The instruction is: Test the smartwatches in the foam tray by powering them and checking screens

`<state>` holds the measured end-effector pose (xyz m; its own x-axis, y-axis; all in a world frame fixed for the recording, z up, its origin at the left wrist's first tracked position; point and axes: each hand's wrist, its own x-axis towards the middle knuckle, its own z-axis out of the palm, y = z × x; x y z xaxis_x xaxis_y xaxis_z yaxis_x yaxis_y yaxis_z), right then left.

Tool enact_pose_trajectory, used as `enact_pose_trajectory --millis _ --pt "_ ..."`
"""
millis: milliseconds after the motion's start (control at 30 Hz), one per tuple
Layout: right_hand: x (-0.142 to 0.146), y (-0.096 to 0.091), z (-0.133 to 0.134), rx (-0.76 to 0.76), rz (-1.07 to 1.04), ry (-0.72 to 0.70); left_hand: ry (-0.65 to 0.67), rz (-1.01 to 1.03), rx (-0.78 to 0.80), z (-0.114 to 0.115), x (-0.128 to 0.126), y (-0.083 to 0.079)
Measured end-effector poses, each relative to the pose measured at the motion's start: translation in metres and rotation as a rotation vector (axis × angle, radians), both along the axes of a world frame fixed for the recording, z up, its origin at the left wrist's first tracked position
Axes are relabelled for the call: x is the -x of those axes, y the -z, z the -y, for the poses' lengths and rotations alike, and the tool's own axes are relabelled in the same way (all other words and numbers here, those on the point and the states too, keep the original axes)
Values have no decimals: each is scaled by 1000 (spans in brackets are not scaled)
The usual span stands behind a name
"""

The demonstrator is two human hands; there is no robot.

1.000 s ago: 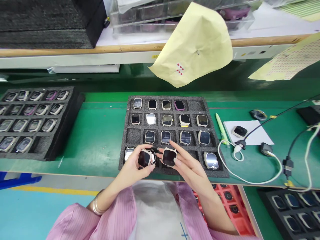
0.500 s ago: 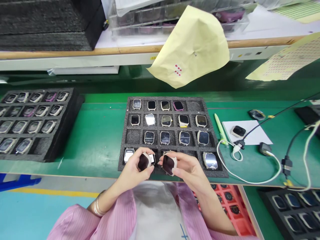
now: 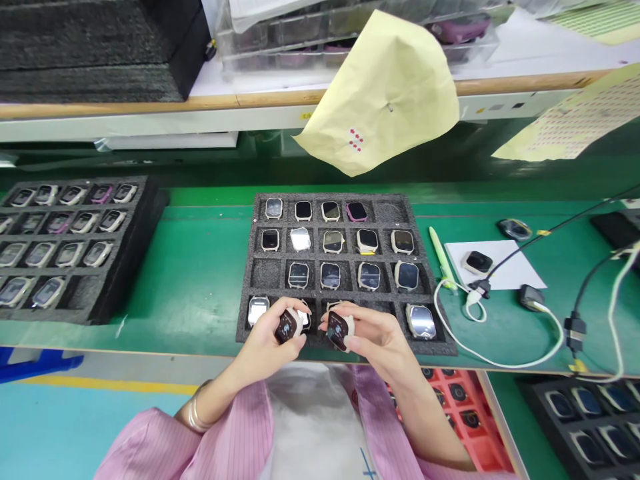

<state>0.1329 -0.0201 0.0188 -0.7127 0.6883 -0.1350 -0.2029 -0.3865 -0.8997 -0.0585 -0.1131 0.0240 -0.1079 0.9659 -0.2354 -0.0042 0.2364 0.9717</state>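
My left hand (image 3: 273, 337) is closed around a smartwatch case (image 3: 287, 326) without a strap, its lit screen tilted up. A second smartwatch, also strapless and with a lit dark screen (image 3: 339, 330), sits between the thumb and fingers of my right hand (image 3: 375, 333). Both are held above the front row of a black foam tray (image 3: 254, 267) with square pockets. Several light-framed watches lie in that tray, one with a purple frame (image 3: 357, 212). Part of the front row is hidden behind my hands.
Another foam tray of watches (image 3: 95, 293) stands on the left. To the right lie a green pen (image 3: 440, 257), a white paper (image 3: 520, 270) bearing a watch (image 3: 477, 262), and cables (image 3: 525, 366). Yellow paper (image 3: 390, 80) hangs from the shelf edge. Below right is a red tray (image 3: 483, 427).
The screens of both held watches have gone from blank dark to showing a bright graphic. My hands have barely moved.
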Motion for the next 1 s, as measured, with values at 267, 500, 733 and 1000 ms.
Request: enact_pose_trajectory --millis 267,500,733,1000 --pt "-3 -3 0 -33 -1 -23 -21 -13 -10 -1 1 0" --pt "-3 -2 -1 -37 12 -6 -51 27 10 3 1 3" --pt "-2 -4 0 -28 76 9 -63 30 -1 2 1 4" --pt "-2 -7 0 -49 69 63 -97 46 -39 2 2 2"
